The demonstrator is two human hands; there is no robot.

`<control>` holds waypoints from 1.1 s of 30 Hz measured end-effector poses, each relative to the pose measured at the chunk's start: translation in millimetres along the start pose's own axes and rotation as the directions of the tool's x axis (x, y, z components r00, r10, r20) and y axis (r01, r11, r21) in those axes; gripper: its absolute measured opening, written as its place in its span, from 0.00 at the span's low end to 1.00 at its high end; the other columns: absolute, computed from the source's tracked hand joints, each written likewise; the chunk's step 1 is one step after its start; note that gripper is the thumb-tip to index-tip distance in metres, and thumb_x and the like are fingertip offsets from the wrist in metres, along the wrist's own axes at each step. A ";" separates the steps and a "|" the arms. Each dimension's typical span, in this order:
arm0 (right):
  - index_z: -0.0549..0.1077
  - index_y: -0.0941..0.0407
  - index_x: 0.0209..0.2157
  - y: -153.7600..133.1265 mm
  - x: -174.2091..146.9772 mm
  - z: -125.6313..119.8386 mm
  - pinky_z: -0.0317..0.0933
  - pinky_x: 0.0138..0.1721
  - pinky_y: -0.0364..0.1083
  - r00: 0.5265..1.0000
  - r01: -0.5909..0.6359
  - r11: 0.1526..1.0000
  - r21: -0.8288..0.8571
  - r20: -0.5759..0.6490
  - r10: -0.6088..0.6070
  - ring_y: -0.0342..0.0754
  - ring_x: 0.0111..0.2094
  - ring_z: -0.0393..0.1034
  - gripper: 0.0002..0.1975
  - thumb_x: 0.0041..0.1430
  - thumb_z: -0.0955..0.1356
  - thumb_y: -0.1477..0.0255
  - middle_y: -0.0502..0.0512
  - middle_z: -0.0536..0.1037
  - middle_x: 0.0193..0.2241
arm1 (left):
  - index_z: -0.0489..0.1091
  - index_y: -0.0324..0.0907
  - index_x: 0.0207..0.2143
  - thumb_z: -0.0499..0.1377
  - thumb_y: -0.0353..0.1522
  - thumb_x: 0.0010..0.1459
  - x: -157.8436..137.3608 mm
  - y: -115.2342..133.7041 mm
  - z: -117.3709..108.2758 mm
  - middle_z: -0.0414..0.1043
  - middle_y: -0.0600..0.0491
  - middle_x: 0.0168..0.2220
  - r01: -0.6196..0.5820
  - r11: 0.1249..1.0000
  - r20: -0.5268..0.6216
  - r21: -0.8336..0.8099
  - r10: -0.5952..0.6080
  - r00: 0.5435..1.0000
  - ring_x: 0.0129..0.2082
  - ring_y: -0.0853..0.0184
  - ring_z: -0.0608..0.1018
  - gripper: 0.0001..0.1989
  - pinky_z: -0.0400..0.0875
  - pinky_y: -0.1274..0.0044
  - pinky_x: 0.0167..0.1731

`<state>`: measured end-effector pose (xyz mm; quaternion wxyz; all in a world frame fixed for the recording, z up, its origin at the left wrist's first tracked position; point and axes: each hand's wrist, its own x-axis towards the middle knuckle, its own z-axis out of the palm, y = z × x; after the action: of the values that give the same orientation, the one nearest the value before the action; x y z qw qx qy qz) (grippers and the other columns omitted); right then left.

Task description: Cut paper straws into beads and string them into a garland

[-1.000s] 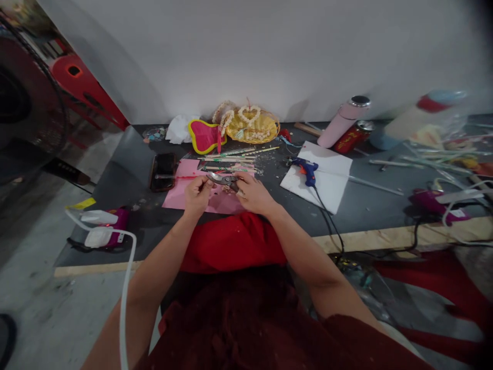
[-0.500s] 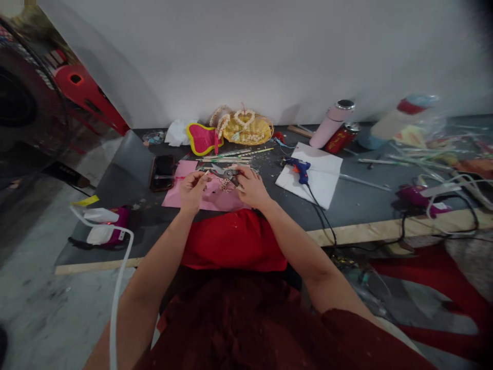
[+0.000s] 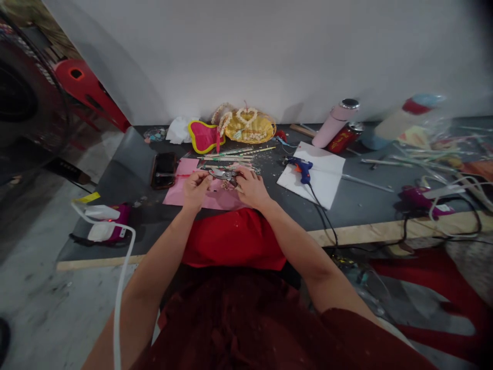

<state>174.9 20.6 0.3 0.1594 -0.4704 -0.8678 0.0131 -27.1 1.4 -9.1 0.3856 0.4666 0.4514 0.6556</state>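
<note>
Grips metal shears (image 3: 223, 175) in the closed right hand (image 3: 251, 186) above the pink sheet (image 3: 219, 202), pointing the blades toward the left hand (image 3: 196, 188). Holds the left thumb and fingertips together at the blade end, over the sheet (cannot tell whether on some small piece). Has a phone (image 3: 165, 164) left of the sheet, thin sticks (image 3: 231, 158) at its far edge, a yellow-rimmed tray (image 3: 204, 136) and a basket (image 3: 267, 126) beyond, and a blue glue gun (image 3: 305, 165) on a white board (image 3: 325, 191) to its right.
</note>
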 end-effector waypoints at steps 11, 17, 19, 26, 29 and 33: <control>0.69 0.54 0.47 8.6 3.3 -0.7 0.61 0.47 0.61 0.990 -0.130 0.984 0.121 -0.040 0.136 0.60 0.53 0.60 0.16 0.59 0.62 0.65 0.59 0.61 0.60 | 0.67 0.40 0.28 0.65 0.33 0.49 1.2 8.1 3.3 0.72 0.56 0.24 0.099 0.976 -0.028 -0.193 -0.106 0.994 0.18 0.78 0.69 0.09 0.64 0.85 0.18; 0.69 0.54 0.48 10.2 4.5 3.0 0.60 0.49 0.61 0.985 -0.153 0.976 0.157 -0.051 0.163 0.60 0.54 0.60 0.17 0.59 0.63 0.63 0.60 0.60 0.60 | 0.72 0.42 0.38 0.67 0.33 0.47 1.3 6.3 2.1 0.72 0.57 0.27 0.103 0.968 0.037 -0.230 -0.097 0.995 0.20 0.78 0.70 0.14 0.65 0.85 0.20; 0.69 0.54 0.48 11.0 4.8 3.6 0.59 0.50 0.60 0.985 -0.152 0.974 0.169 -0.059 0.164 0.60 0.55 0.58 0.18 0.59 0.63 0.62 0.60 0.60 0.60 | 0.72 0.43 0.40 0.67 0.33 0.47 1.8 6.3 1.8 0.71 0.57 0.27 0.127 0.963 0.049 -0.236 -0.119 0.992 0.20 0.79 0.69 0.16 0.65 0.85 0.20; 0.70 0.55 0.46 4.9 1.4 -0.4 0.60 0.49 0.59 0.999 -0.036 0.991 0.127 -0.033 0.041 0.59 0.55 0.58 0.15 0.59 0.62 0.66 0.59 0.59 0.60 | 0.72 0.41 0.31 0.69 0.33 0.45 1.6 7.5 2.1 0.73 0.55 0.28 0.187 0.945 0.000 -0.269 -0.194 0.981 0.20 0.79 0.70 0.11 0.66 0.85 0.21; 0.70 0.54 0.45 0.3 -0.9 -1.7 0.58 0.49 0.59 1.000 -0.002 0.998 0.057 -0.023 0.003 0.59 0.56 0.56 0.13 0.60 0.61 0.67 0.57 0.59 0.61 | 0.72 0.43 0.31 0.69 0.33 0.45 1.1 6.2 2.7 0.72 0.57 0.27 0.187 0.946 0.013 -0.265 -0.191 0.982 0.20 0.79 0.70 0.11 0.67 0.84 0.21; 0.69 0.54 0.47 -2.9 -1.9 -2.8 0.56 0.50 0.59 1.000 -0.010 1.000 0.011 0.018 0.010 0.60 0.56 0.56 0.14 0.62 0.60 0.65 0.58 0.57 0.62 | 0.73 0.43 0.29 0.69 0.34 0.46 2.7 2.4 3.3 0.70 0.58 0.25 0.202 0.950 0.009 -0.237 -0.206 0.979 0.18 0.78 0.68 0.09 0.65 0.84 0.19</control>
<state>174.3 17.1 2.9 0.1543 -0.4736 -0.8668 0.0231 -24.9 3.9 -5.6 0.5004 0.3631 0.4188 0.6651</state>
